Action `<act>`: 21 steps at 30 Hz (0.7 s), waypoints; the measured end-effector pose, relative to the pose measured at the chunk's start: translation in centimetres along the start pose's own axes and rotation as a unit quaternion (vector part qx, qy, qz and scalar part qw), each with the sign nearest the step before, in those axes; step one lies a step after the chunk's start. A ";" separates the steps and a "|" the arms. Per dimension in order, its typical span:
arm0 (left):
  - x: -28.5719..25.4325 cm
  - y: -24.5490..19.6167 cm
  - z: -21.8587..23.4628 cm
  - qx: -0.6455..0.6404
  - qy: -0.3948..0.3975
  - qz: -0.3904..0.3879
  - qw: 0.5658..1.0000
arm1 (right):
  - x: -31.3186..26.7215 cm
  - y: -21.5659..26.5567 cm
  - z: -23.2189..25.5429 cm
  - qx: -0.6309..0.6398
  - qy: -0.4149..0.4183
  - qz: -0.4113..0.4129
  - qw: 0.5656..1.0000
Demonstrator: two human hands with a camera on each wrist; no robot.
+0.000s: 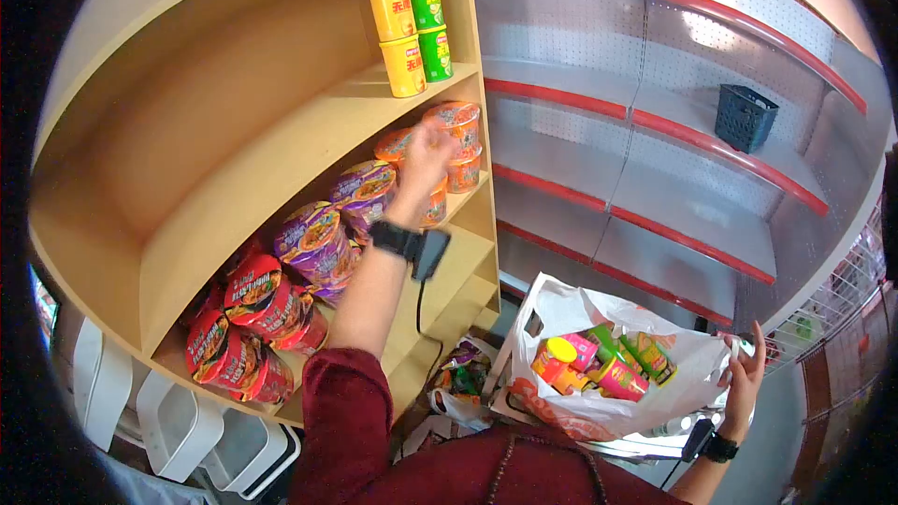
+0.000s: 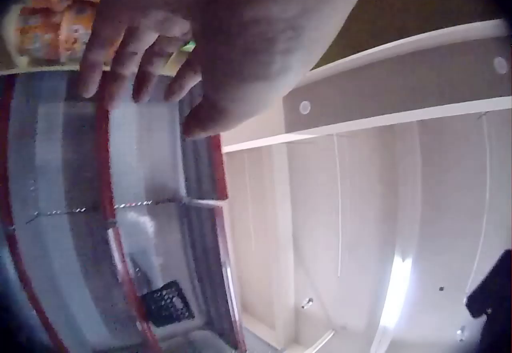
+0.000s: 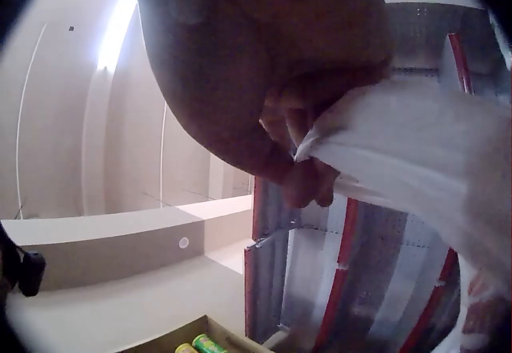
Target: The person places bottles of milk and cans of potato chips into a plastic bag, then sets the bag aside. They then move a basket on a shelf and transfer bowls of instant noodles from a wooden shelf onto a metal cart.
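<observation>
Closest in, right hand (image 1: 744,379) pinches the edge of a white bag (image 1: 687,369), thumb against fingers; colourful canisters (image 1: 617,379) lie in a heap inside, left of that grip. Along the lower wooden shelf, red tubs (image 1: 254,290) sit at the near end, purple tubs (image 1: 311,238) next. Farther along, left hand (image 1: 428,161) reaches to the orange tubs (image 1: 466,126), stacked at the shelf's far end. Its fingers (image 2: 154,69) are spread apart and loosely extended; the tubs lie directly behind them from the head view, contact impossible to tell. Shelf above: yellow and green canisters (image 1: 404,65), stacked two high. Beyond, red-edged grey racks (image 1: 552,126) with a dark basket (image 1: 746,118).
</observation>
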State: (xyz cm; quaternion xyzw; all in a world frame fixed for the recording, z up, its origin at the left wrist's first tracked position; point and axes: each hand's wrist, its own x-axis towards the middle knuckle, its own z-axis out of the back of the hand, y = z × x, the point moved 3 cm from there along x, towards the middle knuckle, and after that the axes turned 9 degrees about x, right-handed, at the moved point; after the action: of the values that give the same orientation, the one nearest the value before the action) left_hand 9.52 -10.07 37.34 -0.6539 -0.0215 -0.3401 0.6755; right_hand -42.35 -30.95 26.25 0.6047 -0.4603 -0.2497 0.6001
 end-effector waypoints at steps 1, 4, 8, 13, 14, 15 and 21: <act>1.9 -2.1 0.8 0.043 -0.069 0.011 0.997 | -0.1 0.1 -0.1 0.005 0.013 -0.022 1.000; 8.6 -3.4 3.2 0.230 -0.253 -0.184 0.922 | -0.6 -1.6 1.0 -0.002 -0.050 0.036 0.998; 13.8 -5.6 4.7 0.387 -0.339 -0.219 0.829 | -1.4 -1.3 1.1 0.012 -0.092 0.039 0.995; 16.6 -5.7 5.6 0.301 -0.288 -0.101 0.903 | -3.0 -1.9 2.7 0.006 -0.112 0.042 0.993; 16.4 -6.0 5.5 0.312 -0.278 -0.081 0.905 | -3.1 -1.7 2.8 0.005 -0.117 0.043 0.992; 17.0 -5.6 5.7 0.310 -0.275 -0.082 0.906 | -3.2 -1.7 2.9 0.002 -0.116 0.037 0.993; 15.9 -5.4 6.3 0.384 -0.317 -0.128 0.857 | -3.3 0.3 1.0 -0.010 -0.124 -0.008 0.992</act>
State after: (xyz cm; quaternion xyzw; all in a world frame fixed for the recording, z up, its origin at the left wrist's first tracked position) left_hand 21.74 -10.80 50.50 -0.4064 -0.4474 -0.1626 0.7799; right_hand -44.77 -28.61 25.52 0.5666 -0.5236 -0.3321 0.5428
